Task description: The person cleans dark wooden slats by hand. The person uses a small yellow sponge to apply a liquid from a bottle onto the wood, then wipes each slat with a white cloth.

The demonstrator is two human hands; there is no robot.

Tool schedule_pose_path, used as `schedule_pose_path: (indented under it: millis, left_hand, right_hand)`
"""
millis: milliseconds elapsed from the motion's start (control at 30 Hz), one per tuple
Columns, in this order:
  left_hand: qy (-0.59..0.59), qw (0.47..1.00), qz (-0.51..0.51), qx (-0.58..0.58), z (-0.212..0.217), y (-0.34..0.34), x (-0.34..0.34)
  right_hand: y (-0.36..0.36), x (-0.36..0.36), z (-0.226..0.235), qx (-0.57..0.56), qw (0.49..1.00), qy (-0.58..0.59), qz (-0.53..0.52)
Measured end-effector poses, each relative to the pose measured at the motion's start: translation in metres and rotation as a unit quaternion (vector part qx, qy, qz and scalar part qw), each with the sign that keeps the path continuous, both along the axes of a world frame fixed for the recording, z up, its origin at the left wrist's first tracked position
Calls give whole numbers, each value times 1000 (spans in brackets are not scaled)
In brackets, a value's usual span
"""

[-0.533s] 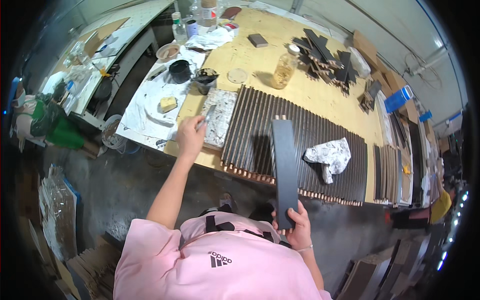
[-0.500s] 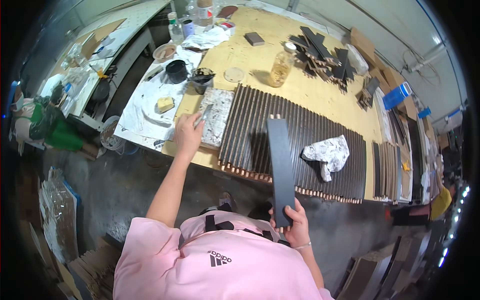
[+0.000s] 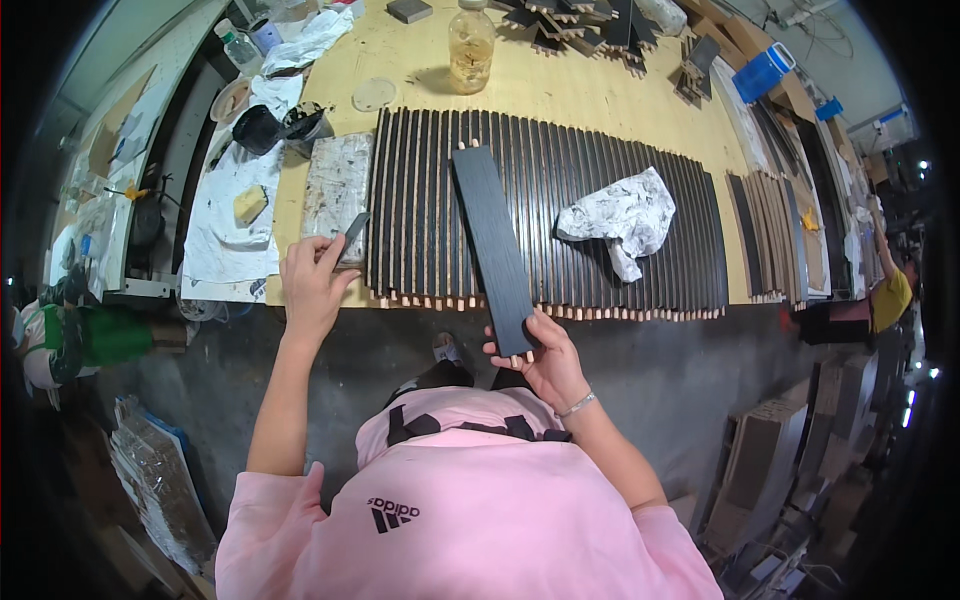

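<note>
My left hand (image 3: 313, 285) pinches a small flat grey scraper (image 3: 356, 228) over the near end of a paint-smeared pale slab (image 3: 333, 190). In my right hand (image 3: 552, 362) is a black wooden slat (image 3: 492, 250) with pale dowels at both ends, gripped by its near end. The slat's far end reaches over a long row of dark slats (image 3: 420, 200) standing on edge side by side, their dowel ends along the table's front edge. On that row, right of the held slat, lies a crumpled white cloth (image 3: 632, 215) with dark stains.
Left of the slab, a yellow sponge (image 3: 250, 204) rests on a stained white cloth (image 3: 228, 250), near black-stained cups (image 3: 258, 130). A glass jar (image 3: 471, 50) stands behind the row. Loose dark pieces (image 3: 575, 22) pile at the back. People work at far left and right.
My view has shifted toward the table. The held slat is more tilted, its far end leaning left. My left hand has brought the scraper down to the slab's near right edge.
</note>
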State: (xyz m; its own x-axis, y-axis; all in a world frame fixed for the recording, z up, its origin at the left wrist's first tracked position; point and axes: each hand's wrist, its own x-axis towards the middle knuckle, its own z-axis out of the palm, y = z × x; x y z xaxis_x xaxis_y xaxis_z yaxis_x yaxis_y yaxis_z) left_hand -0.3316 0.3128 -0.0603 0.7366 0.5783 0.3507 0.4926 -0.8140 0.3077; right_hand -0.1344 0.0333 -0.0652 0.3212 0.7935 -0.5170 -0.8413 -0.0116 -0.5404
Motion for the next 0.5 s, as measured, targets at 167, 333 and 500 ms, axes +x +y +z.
schedule_pose_path:
  millis: [167, 333, 500]
  left_hand:
    - [-63, 996, -15, -62, -6, -5, -4]
    - [-168, 973, -125, -93, 14, -27, 73]
    - [-176, 973, -141, -48, -7, -6, 162]
  right_hand:
    - [0, 0, 4, -50, 998, -41, 24]
    - [-8, -7, 0, -68, 996, -44, 36]
    - [-9, -13, -2, -37, 999, 19, 8]
